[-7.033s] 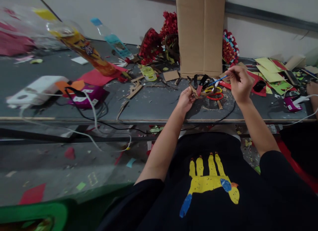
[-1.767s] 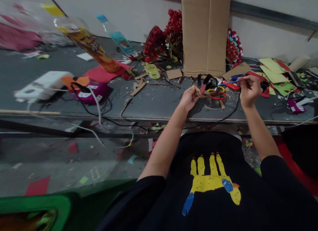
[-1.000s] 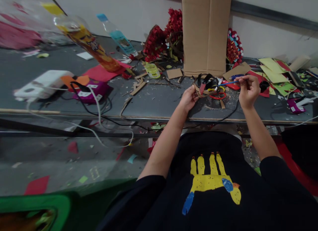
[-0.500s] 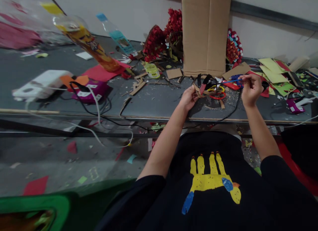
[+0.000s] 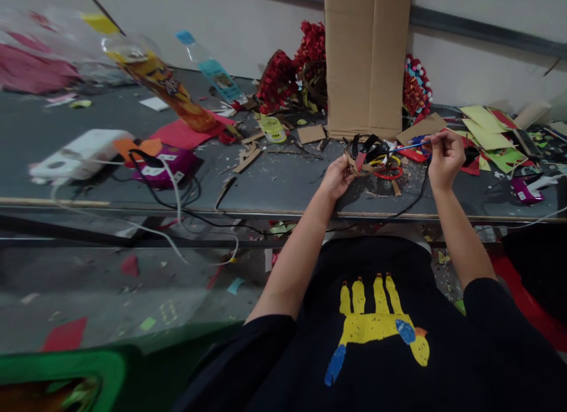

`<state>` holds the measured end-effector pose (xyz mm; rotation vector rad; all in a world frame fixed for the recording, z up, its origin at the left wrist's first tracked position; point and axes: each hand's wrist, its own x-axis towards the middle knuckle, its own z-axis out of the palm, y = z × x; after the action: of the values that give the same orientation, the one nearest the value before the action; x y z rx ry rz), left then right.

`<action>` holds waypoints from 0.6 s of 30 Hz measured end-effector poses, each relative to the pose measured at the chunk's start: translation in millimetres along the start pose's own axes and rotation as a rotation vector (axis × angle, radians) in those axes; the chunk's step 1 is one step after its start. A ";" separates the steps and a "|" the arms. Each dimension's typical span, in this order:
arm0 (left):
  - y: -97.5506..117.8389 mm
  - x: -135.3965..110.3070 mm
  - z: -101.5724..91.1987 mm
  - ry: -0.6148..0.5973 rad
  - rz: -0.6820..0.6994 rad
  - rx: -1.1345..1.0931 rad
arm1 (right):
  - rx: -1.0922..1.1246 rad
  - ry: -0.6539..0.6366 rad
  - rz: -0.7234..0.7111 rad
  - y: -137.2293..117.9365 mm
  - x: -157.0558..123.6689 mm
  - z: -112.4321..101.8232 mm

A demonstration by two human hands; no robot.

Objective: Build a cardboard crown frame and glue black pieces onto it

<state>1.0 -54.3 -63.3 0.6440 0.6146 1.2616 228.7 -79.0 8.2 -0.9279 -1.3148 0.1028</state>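
Note:
My left hand (image 5: 339, 174) is closed on a ring of brown cardboard strips (image 5: 364, 165) with black and red pieces on it, held just above the table. My right hand (image 5: 445, 158) pinches a thin blue stick (image 5: 410, 146), which points left, its far end close to the ring. Whether that end touches the ring I cannot tell. Under and beside the ring show red and yellow loops (image 5: 390, 171), like scissor handles, partly hidden. A red item (image 5: 413, 154) lies behind the stick.
A tall cardboard sheet (image 5: 370, 63) stands at the back. Bottles (image 5: 166, 87), a power strip (image 5: 84, 155), a small yellow tub (image 5: 272, 130) and red paper flowers (image 5: 280, 81) stand left. Coloured paper (image 5: 487, 125) lies right. A black cable (image 5: 411, 205) crosses the table's front edge.
My right hand has shifted slightly left with the blue stick, bringing its end nearer the ring. My left hand keeps its hold on the ring. The view has shifted slightly.

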 end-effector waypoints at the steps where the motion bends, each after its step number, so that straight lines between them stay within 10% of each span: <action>1: -0.3 0.4 -0.7 0.002 0.002 0.000 | -0.013 0.017 0.000 5.1 2.3 -0.9; 10: 0.5 -0.5 1.2 0.039 -0.005 0.001 | 0.032 0.162 0.023 7.6 18.0 -15.7; 18: -0.8 0.5 -1.7 0.032 -0.008 0.035 | 0.055 -0.093 0.025 -19.9 -2.4 9.7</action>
<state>0.4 -53.8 -65.1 0.6510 0.6666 1.2580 211.2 -88.2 18.5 -0.9017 -1.3802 0.2029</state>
